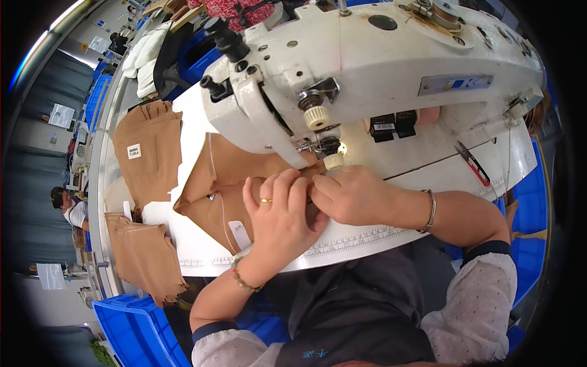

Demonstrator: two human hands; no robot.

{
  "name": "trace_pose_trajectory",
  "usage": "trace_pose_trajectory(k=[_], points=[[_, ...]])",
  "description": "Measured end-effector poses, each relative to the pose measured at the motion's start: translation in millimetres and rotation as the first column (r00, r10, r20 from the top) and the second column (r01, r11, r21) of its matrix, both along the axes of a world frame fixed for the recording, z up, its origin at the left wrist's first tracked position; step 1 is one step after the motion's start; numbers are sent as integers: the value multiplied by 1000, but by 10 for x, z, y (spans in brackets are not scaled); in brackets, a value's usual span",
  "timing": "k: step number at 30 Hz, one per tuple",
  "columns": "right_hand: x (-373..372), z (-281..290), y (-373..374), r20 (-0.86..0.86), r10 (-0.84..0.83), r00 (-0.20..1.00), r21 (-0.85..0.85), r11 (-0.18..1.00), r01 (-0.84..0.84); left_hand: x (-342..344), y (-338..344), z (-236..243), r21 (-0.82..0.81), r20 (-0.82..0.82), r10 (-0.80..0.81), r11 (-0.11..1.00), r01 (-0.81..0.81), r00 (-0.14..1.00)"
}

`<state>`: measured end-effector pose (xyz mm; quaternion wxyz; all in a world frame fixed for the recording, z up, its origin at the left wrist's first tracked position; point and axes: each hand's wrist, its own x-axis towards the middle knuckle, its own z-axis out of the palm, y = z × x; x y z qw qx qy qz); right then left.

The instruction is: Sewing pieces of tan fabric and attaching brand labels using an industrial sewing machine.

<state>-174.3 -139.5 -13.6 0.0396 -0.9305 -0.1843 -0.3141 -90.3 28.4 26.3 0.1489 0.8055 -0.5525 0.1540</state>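
A brown fabric piece (202, 196) with a white tag near its front lies on the white sewing table, partly under the head of a sewing machine (354, 61). My left hand (284, 211) rests over the cloth, its fingers bent and pressing it down. Close beside it, my right hand (354, 196) pinches the fabric's edge just in front of the needle area, where a small lamp glows. The fingertips of both hands nearly meet. What lies under the left palm is hidden.
Stacks of cut brown pieces (147, 153) lie at the left. Red-handled thread snips (472, 164) and black labels (394, 125) are on the table's right. A printed ruler strip (361, 237) follows the front edge. Blue bins (140, 330) stand below. Another person (76, 211) sits far left.
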Motion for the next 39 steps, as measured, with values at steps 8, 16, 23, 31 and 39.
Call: trace_pose_trajectory(k=[8,16,23,31,39], points=[[-6,62,-64,166,20,986,35,999,-26,339,-120,-19,38,417,-182,982,183,890],[-179,19,123,-47,-62,997,-167,984,53,165,168,127,271,17,-216,941,204,976],[-261,20,193,-100,-45,994,-213,977,23,204,-53,60,60,-150,-150,985,160,977],[-270,9,203,-105,-45,993,-175,984,26,251,5,-137,40,-102,-219,974,224,970],[-130,-59,115,-58,-114,992,-173,980,103,431,-104,-251,-25,-103,-218,976,216,971]])
